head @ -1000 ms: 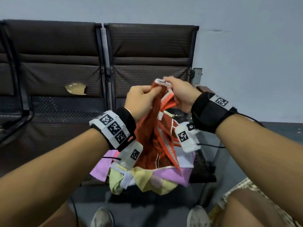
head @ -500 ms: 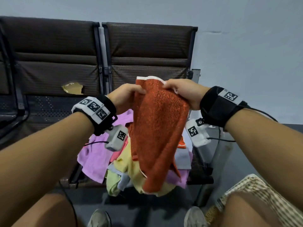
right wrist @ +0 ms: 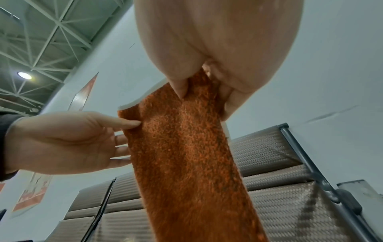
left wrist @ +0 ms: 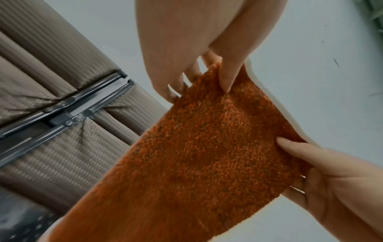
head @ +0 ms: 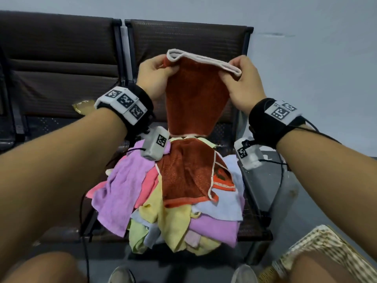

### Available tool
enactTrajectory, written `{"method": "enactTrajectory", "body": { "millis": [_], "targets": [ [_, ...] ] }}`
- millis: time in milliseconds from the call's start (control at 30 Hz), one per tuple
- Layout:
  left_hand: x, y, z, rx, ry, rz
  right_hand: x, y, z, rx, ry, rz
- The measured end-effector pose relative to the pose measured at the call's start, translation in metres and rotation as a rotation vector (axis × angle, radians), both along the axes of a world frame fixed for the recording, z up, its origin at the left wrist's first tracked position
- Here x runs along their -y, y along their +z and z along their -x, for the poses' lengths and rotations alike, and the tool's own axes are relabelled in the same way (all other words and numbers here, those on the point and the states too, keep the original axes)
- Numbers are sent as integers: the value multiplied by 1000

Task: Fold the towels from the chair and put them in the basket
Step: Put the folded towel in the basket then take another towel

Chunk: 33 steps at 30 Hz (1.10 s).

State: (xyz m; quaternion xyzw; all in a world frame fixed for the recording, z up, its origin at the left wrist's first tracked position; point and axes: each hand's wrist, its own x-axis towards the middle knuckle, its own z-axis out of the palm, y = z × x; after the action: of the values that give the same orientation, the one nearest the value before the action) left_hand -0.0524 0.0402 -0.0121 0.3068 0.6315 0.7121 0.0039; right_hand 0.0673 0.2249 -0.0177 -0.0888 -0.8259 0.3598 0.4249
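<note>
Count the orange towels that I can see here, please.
2: one orange towel held up by both hands, another lying on top of the pile on the chair seat. More may be buried underneath.

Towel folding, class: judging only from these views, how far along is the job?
Done: nothing visibly; no folded towel shows, and no basket is clearly in view. In hand: the left hand and right hand pinch the top corners of one orange towel, held up and hanging. Left: the pile of towels, unfolded on the chair.

dark woven-back seats (head: 61, 64) against a pale grey wall (head: 316, 78), truss ceiling (right wrist: 37, 32) overhead
</note>
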Motion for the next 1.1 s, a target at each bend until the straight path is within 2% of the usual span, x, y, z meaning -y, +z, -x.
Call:
{"method": "enactTrajectory", "body": {
  "millis": [100, 267, 367, 400, 433, 500, 567, 633, 700, 767, 867, 967, 1100],
  "targets": [
    [12, -38, -5, 36, -8, 144, -4, -32, -6, 95, 68, -42],
    [37, -139, -29, 192, -107, 563, 0, -120, -31, 644, 213, -123],
    [54, -177, -42, 249, -216, 790, 5, -160, -52, 903, 335, -170],
    [59, -185, -44, 290, -255, 834, 6, -170, -57, 963, 383, -116],
    [65, -191, -46, 341, -291, 867, 7, -178, -62, 1025, 435, 22],
    [72, -195, -49, 433, -380, 949, 9, -190, -67, 1124, 514, 394],
    [75, -196, -50, 492, -435, 1013, 10, -193, -67, 1180, 510, 564],
    [70, -196, -47, 536, -424, 999, 10, -194, -62, 1174, 460, 585],
    [59, -199, -40, 525, -331, 913, 9, -192, -50, 1096, 350, 561],
    [45, -205, -29, 452, -176, 825, 5, -190, -37, 973, 219, 532],
    [22, -216, -9, 375, 5, 711, 0, -194, -16, 788, 126, 526],
    [5, -224, 9, 254, 144, 688, -6, -208, 5, 605, 13, 457],
    [0, -233, 15, 240, 298, 650, -11, -227, 24, 568, -51, 337]
  ]
}}
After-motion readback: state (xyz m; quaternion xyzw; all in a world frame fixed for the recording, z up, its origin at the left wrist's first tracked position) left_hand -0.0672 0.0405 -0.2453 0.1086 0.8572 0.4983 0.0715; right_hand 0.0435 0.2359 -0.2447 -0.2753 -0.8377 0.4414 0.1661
